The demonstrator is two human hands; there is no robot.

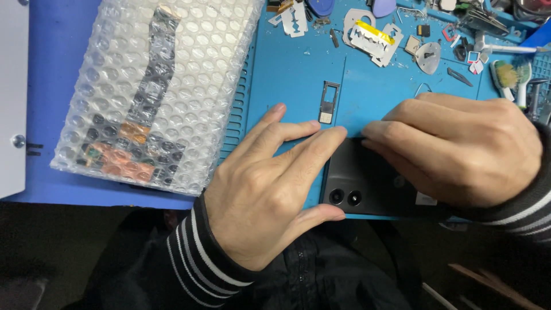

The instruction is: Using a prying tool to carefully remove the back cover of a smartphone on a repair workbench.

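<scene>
Pressing a black rectangular phone (373, 183) on the blue work mat (298, 69), left hand (270, 195) fingers spread, right hand (459, 152) fingers together flat on it, clear bubble-wrap packet (160, 86) well left of the phone, small metal card tray (328, 102) just above it.

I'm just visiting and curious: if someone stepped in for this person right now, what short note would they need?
Left hand: flat on the black phone, thumb at its near edge, fingers over its top-left corner.
Right hand: pressing on the phone's right part.
Phone: back up, two camera lenses showing, on the blue mat.
SIM tray: out, lying on the mat just beyond the fingers.
Bubble-wrapped part: left, untouched.
Razor blades: far edge.
</scene>
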